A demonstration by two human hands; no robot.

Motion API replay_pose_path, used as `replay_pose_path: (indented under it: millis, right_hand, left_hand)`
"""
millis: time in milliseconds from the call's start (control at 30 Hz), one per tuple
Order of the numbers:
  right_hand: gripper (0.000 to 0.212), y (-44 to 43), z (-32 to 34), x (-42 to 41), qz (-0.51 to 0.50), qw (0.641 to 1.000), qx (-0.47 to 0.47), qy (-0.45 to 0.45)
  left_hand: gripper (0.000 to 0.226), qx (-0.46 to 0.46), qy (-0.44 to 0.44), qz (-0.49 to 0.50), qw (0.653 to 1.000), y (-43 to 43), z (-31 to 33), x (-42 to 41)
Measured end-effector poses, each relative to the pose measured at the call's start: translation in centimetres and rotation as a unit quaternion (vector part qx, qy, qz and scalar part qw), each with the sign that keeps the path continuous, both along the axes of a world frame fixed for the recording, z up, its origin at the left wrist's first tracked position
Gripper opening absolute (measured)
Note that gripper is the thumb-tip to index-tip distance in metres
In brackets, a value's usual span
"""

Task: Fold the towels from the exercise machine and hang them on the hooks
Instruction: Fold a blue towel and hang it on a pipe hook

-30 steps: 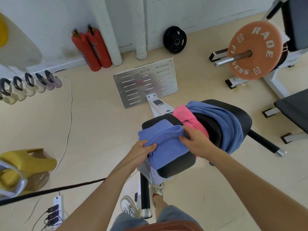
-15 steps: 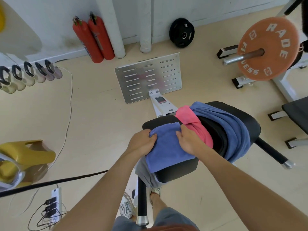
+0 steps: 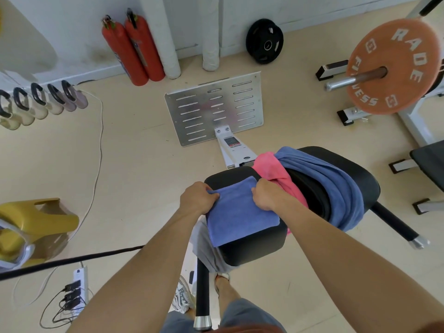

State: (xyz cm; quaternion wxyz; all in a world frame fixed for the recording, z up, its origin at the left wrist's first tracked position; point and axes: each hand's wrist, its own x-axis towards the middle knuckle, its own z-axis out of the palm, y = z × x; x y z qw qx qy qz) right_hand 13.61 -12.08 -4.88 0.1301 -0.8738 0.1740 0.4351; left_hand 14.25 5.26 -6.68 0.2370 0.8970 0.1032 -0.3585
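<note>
A small blue towel (image 3: 240, 212) lies folded into a flat rectangle on the near black pad (image 3: 254, 246) of the exercise machine. My left hand (image 3: 195, 199) pinches its far left corner and my right hand (image 3: 268, 194) pinches its far right corner. A pink towel (image 3: 271, 168) and a larger blue towel (image 3: 336, 186) are draped loosely over the far black pad (image 3: 360, 174). A grey towel (image 3: 204, 248) hangs below the near pad, partly hidden. A row of hooks (image 3: 38, 96) sticks out at the left.
The machine's slotted metal footplate (image 3: 213, 109) lies ahead on the floor. Two red fire extinguishers (image 3: 132, 46) and a black weight plate (image 3: 264, 40) lean on the wall. An orange plate on a barbell (image 3: 394, 66) is at right. A power strip (image 3: 78, 282) with cables sits lower left.
The towel went from bunched to a flat folded rectangle. Both hands slid up to its far corners, the left one moving from the near left edge.
</note>
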Motion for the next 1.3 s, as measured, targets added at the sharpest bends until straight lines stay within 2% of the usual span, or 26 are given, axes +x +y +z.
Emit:
replay_pose_path:
  millis: [133, 200, 300, 367, 467, 533, 600, 733, 767, 833, 900, 967, 1033, 1133, 1200, 1300]
  right_hand:
    - [0.033, -0.1, 0.0, 0.4, 0.043, 0.998, -0.027, 0.025]
    - [0.031, -0.3, 0.3, -0.2, 0.098, 0.994, -0.035, -0.036]
    - [0.035, -0.6, 0.7, -1.5, 0.124, 0.980, -0.047, -0.149]
    - [0.042, -0.9, 0.7, -1.4, 0.073, 0.988, -0.004, -0.137]
    - [0.050, -1.4, 0.9, -0.6, -0.011, 0.997, 0.058, -0.057]
    - [0.047, -1.8, 0.8, -0.6, -0.059, 0.993, 0.106, -0.016]
    - [0.041, -2.0, 1.3, -1.0, -0.108, 0.980, 0.169, -0.001]
    - [0.040, -2.7, 2.8, -2.9, -0.216, 0.910, 0.351, -0.031]
    - [0.042, -2.6, 3.5, -3.4, -0.220, 0.900, 0.373, -0.052]
    - [0.048, -1.7, 4.9, -4.1, -0.188, 0.903, 0.375, -0.094]
    - [0.040, 0.0, 7.2, -4.4, -0.161, 0.906, 0.364, -0.145]
    - [0.034, 2.2, 9.7, -4.6, -0.153, 0.895, 0.370, -0.199]
    - [0.031, 5.2, 12.4, -5.1, -0.120, 0.879, 0.396, -0.237]
    - [0.022, 9.9, 15.4, -6.0, -0.051, 0.868, 0.401, -0.286]
    - [0.018, 13.3, 17.3, -6.8, -0.021, 0.868, 0.392, -0.305]
    - [0.017, 18.5, 20.2, -8.8, 0.020, 0.856, 0.398, -0.330]
  left_hand:
    - [0.027, -0.037, 0.032, -0.007, 0.999, 0.1, -0.2, 0.1]
    - [0.027, -0.050, 0.041, -0.010, 0.998, 0.3, -0.2, -0.1]
    - [0.022, -0.100, 0.105, 0.048, 0.988, 0.5, 0.0, -0.5]
    - [0.022, -0.107, 0.117, 0.059, 0.986, 0.7, 0.1, -0.9]
    - [0.028, -0.132, 0.118, 0.096, 0.979, 1.3, 0.0, -1.4]
    - [0.033, -0.170, 0.144, 0.136, 0.965, 1.9, 0.2, -1.9]
    - [0.028, -0.215, 0.135, 0.156, 0.955, 2.5, 0.9, -2.5]
    - [0.020, -0.362, 0.073, 0.223, 0.902, 3.9, 3.4, -3.6]
    - [0.021, -0.386, 0.064, 0.245, 0.887, 4.3, 4.2, -3.8]
    - [0.022, -0.396, 0.027, 0.266, 0.878, 5.2, 5.6, -3.9]
    - [0.024, -0.360, -0.048, 0.248, 0.898, 6.5, 6.8, -4.0]
    - [0.026, -0.296, -0.133, 0.184, 0.928, 8.1, 8.4, -4.0]
    - [0.038, -0.270, -0.189, 0.105, 0.938, 10.1, 10.7, -4.4]
    - [0.065, -0.366, -0.174, 0.011, 0.914, 13.4, 15.1, -5.3]
    - [0.073, -0.432, -0.147, -0.028, 0.889, 15.8, 17.6, -6.3]
    - [0.045, -0.424, -0.223, -0.029, 0.877, 19.5, 19.9, -8.4]
